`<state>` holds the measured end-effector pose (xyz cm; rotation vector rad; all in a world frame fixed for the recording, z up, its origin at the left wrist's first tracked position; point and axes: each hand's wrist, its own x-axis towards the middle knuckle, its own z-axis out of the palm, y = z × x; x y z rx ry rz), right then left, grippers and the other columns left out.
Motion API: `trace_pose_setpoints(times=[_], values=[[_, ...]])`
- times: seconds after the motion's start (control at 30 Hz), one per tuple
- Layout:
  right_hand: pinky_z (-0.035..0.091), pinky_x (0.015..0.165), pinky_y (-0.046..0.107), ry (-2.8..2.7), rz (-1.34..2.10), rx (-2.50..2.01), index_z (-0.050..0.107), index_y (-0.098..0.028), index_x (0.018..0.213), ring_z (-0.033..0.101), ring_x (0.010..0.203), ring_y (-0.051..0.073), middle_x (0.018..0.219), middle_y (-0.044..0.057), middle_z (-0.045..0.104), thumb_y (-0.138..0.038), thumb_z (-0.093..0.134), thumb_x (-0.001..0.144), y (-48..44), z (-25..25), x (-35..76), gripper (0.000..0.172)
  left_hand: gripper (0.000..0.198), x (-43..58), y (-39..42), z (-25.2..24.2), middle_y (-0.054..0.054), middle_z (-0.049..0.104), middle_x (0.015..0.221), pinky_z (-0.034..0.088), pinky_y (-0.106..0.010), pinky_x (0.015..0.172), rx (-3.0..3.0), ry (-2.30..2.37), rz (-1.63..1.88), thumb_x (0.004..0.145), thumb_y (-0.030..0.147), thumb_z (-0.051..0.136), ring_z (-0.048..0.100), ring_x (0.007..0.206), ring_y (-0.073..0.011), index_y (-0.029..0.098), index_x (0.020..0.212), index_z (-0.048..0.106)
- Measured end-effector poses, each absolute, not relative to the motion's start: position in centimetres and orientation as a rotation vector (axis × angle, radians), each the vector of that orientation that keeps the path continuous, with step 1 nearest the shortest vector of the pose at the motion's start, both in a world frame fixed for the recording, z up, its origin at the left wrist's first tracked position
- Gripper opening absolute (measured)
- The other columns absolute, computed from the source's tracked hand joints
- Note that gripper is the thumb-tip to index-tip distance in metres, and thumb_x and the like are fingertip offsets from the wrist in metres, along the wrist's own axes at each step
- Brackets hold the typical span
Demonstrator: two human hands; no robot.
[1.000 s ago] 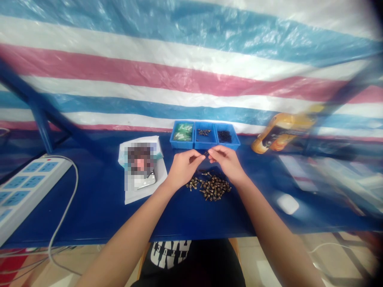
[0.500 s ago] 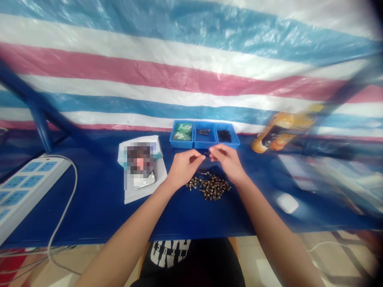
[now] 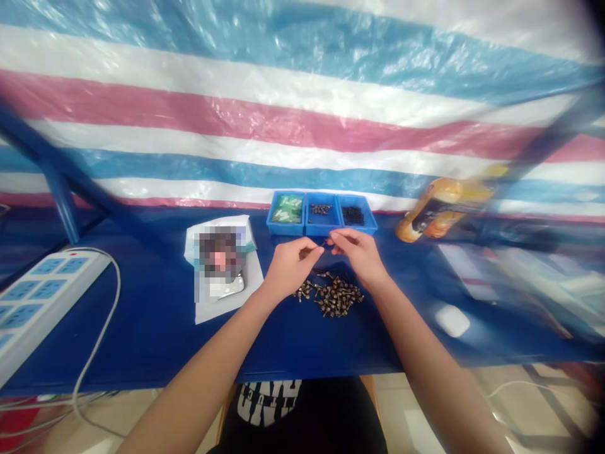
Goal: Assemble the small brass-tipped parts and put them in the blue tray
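Observation:
Close together in front of the blue bins, my left hand (image 3: 293,261) and my right hand (image 3: 357,252) both pinch with thumb and fingers. A small dark metal piece (image 3: 324,242) shows between the fingertips; its exact kind is too small to make out. Just below the hands, on the blue table, lies a pile of small brass-coloured metal parts (image 3: 339,296), shaped somewhat like screws. Beyond the fingers stand three joined bins: a left bin (image 3: 285,230) with green and white bits, a middle bin (image 3: 324,226) with small metal parts, and a right bin (image 3: 367,226) with tiny black parts.
A white packet and paper (image 3: 227,310) with a phone lie to the left. Farther left runs a white power strip (image 3: 61,277) with its cable. On the right are yellow-orange bottles (image 3: 432,208), a white rounded case (image 3: 452,321) and blurred flat items (image 3: 534,284).
The right fingertips have come slightly nearer the left ones, so less of the dark piece shows. The left hand keeps its pinch, and the view has shifted a little.

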<state>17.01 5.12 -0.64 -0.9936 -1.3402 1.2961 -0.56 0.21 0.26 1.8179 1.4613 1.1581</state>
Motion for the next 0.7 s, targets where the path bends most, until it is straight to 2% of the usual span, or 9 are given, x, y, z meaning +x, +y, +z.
trace_pose_setpoints(times=[0.13,0.2,0.3,0.4,0.6,0.7], values=[[0.052,0.072,0.033,-1.343,1.324,-1.001,0.073,-0.02,0.093,0.064,0.068,0.016,0.087,0.005,0.075,-0.042,0.078,0.075,5.13,-0.75,16.97,0.029,0.026,-0.52,0.22,0.24,0.001,0.07,0.075,0.042,-0.026,0.064,1.8,1.449,1.176,0.091,0.04,0.057,0.059,0.065,-0.0146,0.02,0.081,0.07],[0.05,0.067,0.03,-1.369,1.304,-1.032,0.071,-0.019,0.084,0.062,0.064,0.014,0.08,0.004,0.073,-0.045,0.076,0.077,5.18,-0.84,16.99,0.027,0.026,-0.51,0.24,0.21,0.001,0.07,0.076,0.042,-0.026,0.064,1.794,1.444,1.183,0.092,0.04,0.056,0.06,0.067,-0.0148,0.02,0.082,0.07],[0.041,0.054,0.026,-1.395,1.253,-1.12,0.06,-0.019,0.064,0.051,0.052,0.011,0.059,-0.001,0.059,-0.053,0.068,0.082,5.36,-1.1,17.05,0.039,0.025,-0.51,0.25,0.18,0.001,0.07,0.075,0.043,-0.026,0.065,1.792,1.441,1.186,0.092,0.039,0.056,0.06,0.067,-0.0149,0.02,0.081,0.069],[0.035,0.048,0.025,-1.346,1.269,-1.188,0.053,-0.019,0.057,0.043,0.048,0.01,0.052,-0.003,0.048,-0.053,0.067,0.082,5.61,-1.36,17.13,0.044,0.026,-0.55,0.23,0.18,0.001,0.069,0.074,0.043,-0.026,0.065,1.788,1.443,1.182,0.092,0.04,0.056,0.06,0.068,-0.0149,0.019,0.082,0.069],[0.035,0.046,0.023,-1.093,1.305,-1.189,0.051,-0.019,0.058,0.042,0.048,0.008,0.053,-0.004,0.048,-0.046,0.072,0.077,5.93,-1.24,17.31,0.039,0.027,-0.59,0.31,0.18,0.001,0.069,0.075,0.042,-0.026,0.065,1.779,1.458,1.172,0.091,0.041,0.057,0.06,0.069,-0.0144,0.019,0.081,0.069],[0.037,0.046,0.022,-0.946,1.231,-1.127,0.056,-0.019,0.073,0.046,0.048,0.008,0.059,-0.004,0.054,-0.047,0.074,0.076,6.01,-0.96,17.4,0.033,0.028,-0.58,0.37,0.15,0.001,0.069,0.074,0.042,-0.026,0.065,1.776,1.466,1.176,0.091,0.041,0.057,0.06,0.068,-0.0143,0.019,0.081,0.069]])
